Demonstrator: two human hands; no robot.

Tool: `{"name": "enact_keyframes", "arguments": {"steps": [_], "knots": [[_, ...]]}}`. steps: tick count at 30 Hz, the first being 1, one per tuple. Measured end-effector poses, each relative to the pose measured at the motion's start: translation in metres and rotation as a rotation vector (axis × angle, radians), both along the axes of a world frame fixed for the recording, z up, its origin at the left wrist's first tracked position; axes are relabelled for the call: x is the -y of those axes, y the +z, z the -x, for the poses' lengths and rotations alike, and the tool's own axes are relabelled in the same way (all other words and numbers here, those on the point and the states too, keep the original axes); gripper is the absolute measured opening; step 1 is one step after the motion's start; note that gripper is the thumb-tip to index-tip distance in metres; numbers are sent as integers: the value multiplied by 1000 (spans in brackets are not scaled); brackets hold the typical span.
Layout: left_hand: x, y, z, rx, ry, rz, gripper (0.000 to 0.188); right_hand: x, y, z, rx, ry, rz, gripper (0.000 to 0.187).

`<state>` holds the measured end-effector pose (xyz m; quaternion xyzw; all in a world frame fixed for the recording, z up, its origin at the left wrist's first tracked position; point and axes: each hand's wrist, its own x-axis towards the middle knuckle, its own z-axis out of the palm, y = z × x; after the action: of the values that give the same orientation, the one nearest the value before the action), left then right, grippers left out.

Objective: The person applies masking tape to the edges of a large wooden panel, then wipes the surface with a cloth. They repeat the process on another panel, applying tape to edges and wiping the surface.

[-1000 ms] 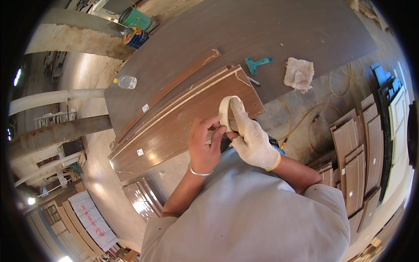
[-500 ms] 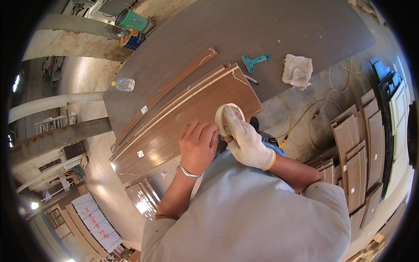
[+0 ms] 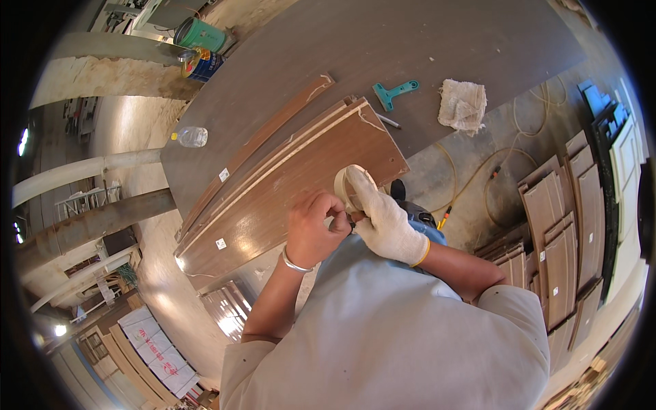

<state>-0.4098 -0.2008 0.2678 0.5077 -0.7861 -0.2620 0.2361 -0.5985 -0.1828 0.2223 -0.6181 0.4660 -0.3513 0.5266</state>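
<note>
My right hand (image 3: 391, 229), in a pale knitted glove with a yellow cuff edge, grips a roll of cream-coloured tape (image 3: 339, 183). The roll stands on edge, its ring partly covered by the gloved fingers. Bare but for a silver bangle (image 3: 295, 263), my left hand (image 3: 313, 229) is closed close beside the roll, thumb against curled fingers in a pinch. Anything between those fingertips is too small to make out. Both hands are in front of my body, over the near edge of a brown wood-look panel (image 3: 307, 178) stacked on others.
A large dark table (image 3: 273, 61) carries a narrow brown strip (image 3: 273, 126), a teal scraper (image 3: 393, 93), a folded cloth (image 3: 462, 106) and a plastic bottle (image 3: 193, 137). A yellow hose (image 3: 471, 167) lies on the floor at right, near leaning panels (image 3: 547, 212). Two buckets (image 3: 201, 37) stand far left.
My left hand has turned and its fingers have curled in from a looser pose into a pinch beside the roll. The gloved hand still holds the tape, with the roll tilted slightly differently.
</note>
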Motion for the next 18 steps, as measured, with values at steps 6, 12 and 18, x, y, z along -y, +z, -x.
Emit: {"name": "enact_keyframes", "arguments": {"steps": [6,12,18], "knots": [[-3,5,7,-248,203,-162,31,8,-3,9,150,-17,-105,89],[-1,4,8,-239,160,-158,33,8,1,8,177,5,-82,84],[1,-4,10,-222,123,-42,21,10,-2,8,169,50,-141,80]]}}
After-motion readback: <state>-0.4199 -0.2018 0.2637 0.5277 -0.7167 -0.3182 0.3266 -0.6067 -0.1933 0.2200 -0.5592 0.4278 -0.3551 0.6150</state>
